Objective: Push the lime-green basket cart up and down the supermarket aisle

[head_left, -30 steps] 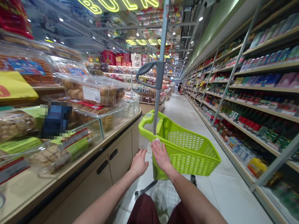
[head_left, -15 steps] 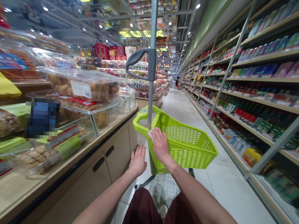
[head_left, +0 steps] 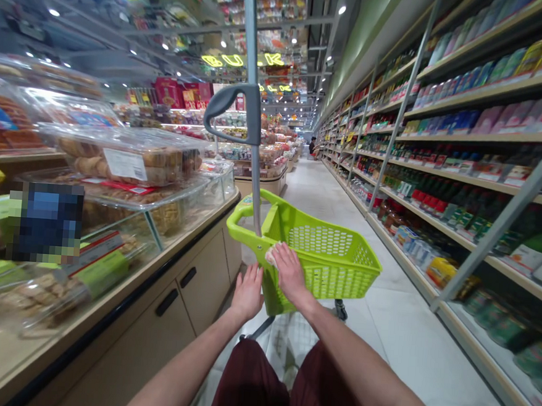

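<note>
A bright green shopping basket cart [head_left: 338, 232] stands in front of my knees, with a grey pole [head_left: 254, 41] and looped grey handle [head_left: 233, 111] rising at its near left end. My right hand [head_left: 289, 275] presses a small crumpled pale cloth [head_left: 274, 253] against the basket's near side, just below the rim. Beside it, my left hand [head_left: 248, 294] has its fingers stretched out and holds nothing. It is by the basket's left end, and I cannot tell if the fingertips touch the plastic.
On the left runs a display counter [head_left: 204, 235] stacked with clear boxes of baked goods [head_left: 135, 156]. Tall shelves [head_left: 470, 143] of cans and bottles line the right side. Pale tiled floor [head_left: 307, 187] stretches down the aisle, where a person [head_left: 312, 146] is low by the shelves.
My right hand has slid the cloth rightward along the basket, away from the pole's base. My left hand is now nearer the basket's end. The whole view has shifted slightly.
</note>
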The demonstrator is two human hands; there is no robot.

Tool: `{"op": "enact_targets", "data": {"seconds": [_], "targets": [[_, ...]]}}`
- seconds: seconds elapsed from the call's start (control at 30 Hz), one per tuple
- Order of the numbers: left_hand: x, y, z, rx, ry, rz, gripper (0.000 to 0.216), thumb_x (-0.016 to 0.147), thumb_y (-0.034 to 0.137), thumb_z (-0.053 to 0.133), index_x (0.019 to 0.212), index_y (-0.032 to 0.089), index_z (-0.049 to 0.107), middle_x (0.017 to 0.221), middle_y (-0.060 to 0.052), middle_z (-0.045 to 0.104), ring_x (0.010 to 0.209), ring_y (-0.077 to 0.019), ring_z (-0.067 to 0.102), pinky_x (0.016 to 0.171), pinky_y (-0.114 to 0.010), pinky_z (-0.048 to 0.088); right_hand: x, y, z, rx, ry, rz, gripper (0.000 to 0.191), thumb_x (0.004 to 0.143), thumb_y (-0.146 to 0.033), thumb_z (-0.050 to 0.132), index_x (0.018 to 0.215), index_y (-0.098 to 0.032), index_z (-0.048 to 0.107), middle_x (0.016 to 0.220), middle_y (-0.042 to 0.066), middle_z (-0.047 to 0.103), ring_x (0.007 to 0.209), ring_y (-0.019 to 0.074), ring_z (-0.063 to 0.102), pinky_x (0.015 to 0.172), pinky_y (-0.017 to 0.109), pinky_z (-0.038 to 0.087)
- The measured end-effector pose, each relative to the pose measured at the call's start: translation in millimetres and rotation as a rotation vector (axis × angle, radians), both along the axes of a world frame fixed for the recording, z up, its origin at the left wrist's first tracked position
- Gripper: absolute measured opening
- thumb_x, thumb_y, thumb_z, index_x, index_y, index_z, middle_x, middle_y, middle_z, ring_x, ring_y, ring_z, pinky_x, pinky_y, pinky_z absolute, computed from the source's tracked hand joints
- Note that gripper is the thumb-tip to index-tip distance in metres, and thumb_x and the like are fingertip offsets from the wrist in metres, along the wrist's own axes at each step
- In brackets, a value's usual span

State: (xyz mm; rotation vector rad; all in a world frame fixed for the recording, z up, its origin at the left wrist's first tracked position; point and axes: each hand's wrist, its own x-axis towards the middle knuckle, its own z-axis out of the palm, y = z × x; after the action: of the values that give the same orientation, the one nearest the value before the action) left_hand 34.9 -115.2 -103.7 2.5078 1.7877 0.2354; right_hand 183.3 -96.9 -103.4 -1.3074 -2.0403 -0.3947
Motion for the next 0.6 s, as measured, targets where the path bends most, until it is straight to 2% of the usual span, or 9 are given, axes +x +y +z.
{"op": "enact_targets", "data": {"seconds": [0.07,0.13,0.2,0.33,0.4,0.5,0.6], "targets": [[4,-1,-0.1,-0.003,0.007,-0.011,0.072,0.067,0.015,0.045,0.136,0.012,0.022,0.147,-0.010,0.011,0.135,-0.0229,0.007,0.108,-0.045,0.013,-3,7,16.3,0.040,0.015,-0.024,0.049,0.082,-0.008,0.032,0.130,-0.015,0.040,0.140,0.007,0.029,0.134,0.0174,0.012,0.109,0.041,0.016],[6,-3,-0.8,-0.008,0.017,-0.020,0.072,0.068,0.016,0.044,0.136,0.012,0.022,0.147,-0.009,0.010,0.135,-0.0226,0.006,0.108,-0.045,0.013,-4,11,14.2,-0.003,-0.039,-0.022,0.049,0.083,-0.008,0.033,0.131,-0.016,0.039,0.140,0.006,0.029,0.134,0.0177,0.012,0.108,0.042,0.016],[7,-4,-1.7,-0.007,0.032,-0.026,0.072,0.068,0.017,0.044,0.136,0.011,0.021,0.147,-0.009,0.009,0.135,-0.0224,0.005,0.108,-0.045,0.012,-1,11,-4.3,-0.076,-0.116,-0.004,0.048,0.084,-0.009,0.034,0.131,-0.017,0.038,0.140,0.006,0.028,0.134,0.0174,0.013,0.108,0.042,0.018],[8,-5,-4.0,0.000,0.051,-0.041,0.073,0.068,0.017,0.044,0.137,0.011,0.021,0.147,-0.008,0.009,0.135,-0.0220,0.006,0.109,-0.044,0.012,16,-1,-55.2,-0.242,-0.158,-0.037,0.045,0.084,-0.009,0.036,0.127,-0.018,0.043,0.138,0.007,0.033,0.132,0.0189,0.019,0.107,0.044,0.020],[10,-4,-6.1,0.001,0.056,-0.055,0.074,0.067,0.016,0.044,0.137,0.011,0.021,0.147,-0.008,0.010,0.135,-0.0220,0.006,0.109,-0.044,0.012,26,-9,-69.4,-0.322,-0.132,-0.067,0.043,0.083,-0.007,0.036,0.123,-0.017,0.047,0.135,0.008,0.037,0.131,0.0201,0.024,0.105,0.045,0.023],[18,-3,-10.4,0.005,0.054,-0.079,0.074,0.066,0.015,0.045,0.136,0.011,0.023,0.147,-0.009,0.010,0.135,-0.0222,0.008,0.108,-0.044,0.012,37,-18,-64.1,-0.312,-0.049,-0.056,0.046,0.080,-0.004,0.034,0.122,-0.015,0.049,0.134,0.008,0.040,0.130,0.0199,0.026,0.104,0.043,0.027],[31,-4,-15.5,0.033,0.042,-0.120,0.072,0.067,0.014,0.045,0.135,0.011,0.024,0.146,-0.009,0.012,0.135,-0.0219,0.009,0.109,-0.044,0.011,43,-18,-34.0,-0.122,0.104,-0.038,0.054,0.074,-0.002,0.032,0.126,-0.012,0.045,0.137,0.009,0.035,0.131,0.0175,0.021,0.106,0.038,0.025]]}}
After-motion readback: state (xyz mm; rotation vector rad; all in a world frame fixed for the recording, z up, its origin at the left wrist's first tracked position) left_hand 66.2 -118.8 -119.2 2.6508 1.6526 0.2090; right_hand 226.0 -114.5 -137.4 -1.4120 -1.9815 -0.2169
